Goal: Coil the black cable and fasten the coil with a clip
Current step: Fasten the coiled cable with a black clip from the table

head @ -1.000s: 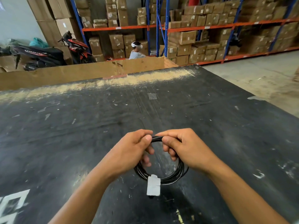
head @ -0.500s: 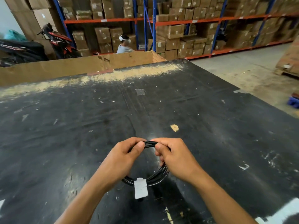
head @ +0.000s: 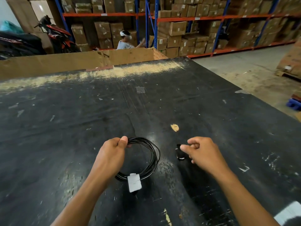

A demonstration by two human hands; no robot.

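**Then one hand held the coil, the other went to the clip**

Meanwhile my left hand [head: 112, 154] pinched the far-left part of the black cable [head: 153, 159], thumb pressed on top of the bundled strands, the other fingers curled under them. The cable sat in a round coil of several loops over the dark, scratched surface [head: 65, 128], just right of that hand; whether its near edge touched the surface or hung a little above it, I could not tell. A white tag [head: 134, 182] hung on the near side of the coil, covering the strands where they crossed.

My right hand [head: 203, 152] was apart from the coil, off to its right. Its thumb and forefinger were drawn together at a small black clip [head: 180, 154], which showed a pale glint at its near end. The clip was partly hidden by my fingertips and blurred, so I could not say whether I was gripping it or only touching it, nor whether it lay on the surface.

A tan chipped spot [head: 174, 127] marked the surface a little farther away, between the two hands. Beyond the far edge stood a long cardboard wall [head: 65, 61], and behind it shelving racks [head: 195, 18] stacked with cartons.
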